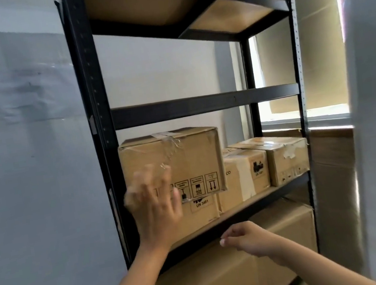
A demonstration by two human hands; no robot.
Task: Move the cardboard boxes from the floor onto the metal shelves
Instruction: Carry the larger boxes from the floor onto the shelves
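L hand fingers spread on top box; lower box reads "UN 3481"; R hand loosely curled, empty.

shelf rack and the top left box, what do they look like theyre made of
The shelf rack: black painted metal by the look, matte, with rows of punched holes in its uprights; the decks look like bare brown fibreboard. The top left box: plain brown corrugated cardboard, dull, sealed with glossy clear tape.

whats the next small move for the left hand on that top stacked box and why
Probably press the open left hand flat and nudge the tall taped cardboard box slightly deeper onto the lower cardboard box with the UN 3481 label. The tall box's front face appears to overhang the labelled one, near the black metal shelf edge. The right hand hangs loose, holding nothing.
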